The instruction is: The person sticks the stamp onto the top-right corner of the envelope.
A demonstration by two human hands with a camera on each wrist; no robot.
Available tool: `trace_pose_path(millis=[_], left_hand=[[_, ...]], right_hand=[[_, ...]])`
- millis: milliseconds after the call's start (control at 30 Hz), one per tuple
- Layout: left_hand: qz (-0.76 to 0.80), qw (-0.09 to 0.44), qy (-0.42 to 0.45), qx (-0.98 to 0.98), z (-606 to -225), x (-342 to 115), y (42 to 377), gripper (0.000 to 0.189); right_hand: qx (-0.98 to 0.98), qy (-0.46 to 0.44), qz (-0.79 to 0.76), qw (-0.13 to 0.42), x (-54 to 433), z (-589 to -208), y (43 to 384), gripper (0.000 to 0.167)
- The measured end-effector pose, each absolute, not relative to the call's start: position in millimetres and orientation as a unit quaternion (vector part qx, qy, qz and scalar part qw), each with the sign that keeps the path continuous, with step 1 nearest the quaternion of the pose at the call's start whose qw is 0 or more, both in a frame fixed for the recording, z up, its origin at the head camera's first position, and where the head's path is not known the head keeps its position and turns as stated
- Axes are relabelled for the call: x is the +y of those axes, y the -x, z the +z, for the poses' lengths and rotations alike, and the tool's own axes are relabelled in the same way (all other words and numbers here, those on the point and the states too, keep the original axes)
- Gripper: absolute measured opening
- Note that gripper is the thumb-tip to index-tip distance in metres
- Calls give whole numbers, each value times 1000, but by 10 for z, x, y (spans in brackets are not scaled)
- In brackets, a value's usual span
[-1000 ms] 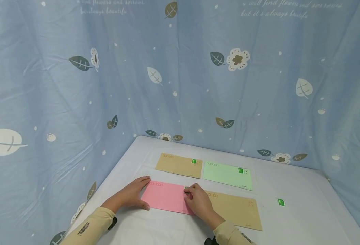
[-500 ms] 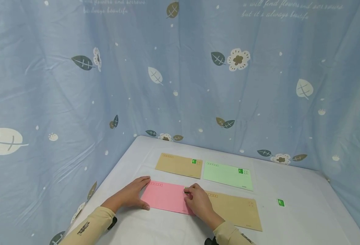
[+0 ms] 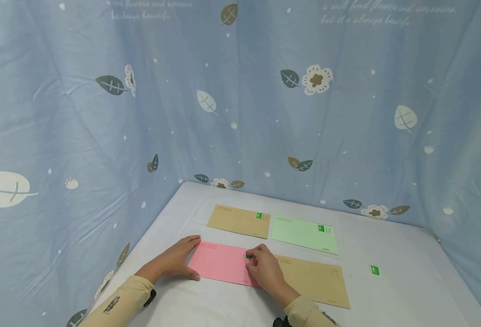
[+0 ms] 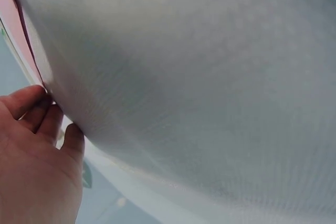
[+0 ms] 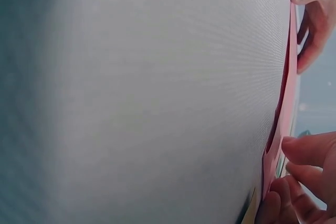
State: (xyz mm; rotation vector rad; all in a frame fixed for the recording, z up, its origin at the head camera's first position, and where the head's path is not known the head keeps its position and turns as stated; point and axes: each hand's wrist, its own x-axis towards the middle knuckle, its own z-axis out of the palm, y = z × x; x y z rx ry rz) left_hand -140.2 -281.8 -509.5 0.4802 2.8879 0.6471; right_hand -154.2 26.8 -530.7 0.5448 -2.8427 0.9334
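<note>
A pink envelope (image 3: 220,265) lies on the white table, its row of printed boxes at the upper left. My left hand (image 3: 177,258) rests at its left end, thumb and fingers spread toward the two corners. In the left wrist view, the fingertips of the left hand (image 4: 39,150) meet the table by the pink edge. At the envelope's upper right, my right hand (image 3: 266,269) pinches a small green stamp (image 3: 248,255) close over the paper. The right wrist view shows the right hand (image 5: 307,177) with curled fingers at the envelope; the stamp is hidden there.
Behind lie a brown envelope (image 3: 236,222) and a light green envelope (image 3: 302,236), each bearing a green stamp. Another brown envelope (image 3: 314,281) sits partly behind the right hand. A loose stamp (image 3: 374,270) lies farther right. A blue patterned curtain (image 3: 265,113) surrounds the table.
The stamp at my right fingertips has tilted flatter, showing more of its green face. Both hands stay almost where they were; the left has not visibly moved.
</note>
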Motion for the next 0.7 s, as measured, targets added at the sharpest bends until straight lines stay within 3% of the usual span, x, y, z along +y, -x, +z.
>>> trace_pose_path(millis=[700], left_hand=[[190, 62, -166, 966, -4989, -2724, 1435, 115]], right_hand=[[-932, -144, 332, 34, 346, -5193, 1561, 35]])
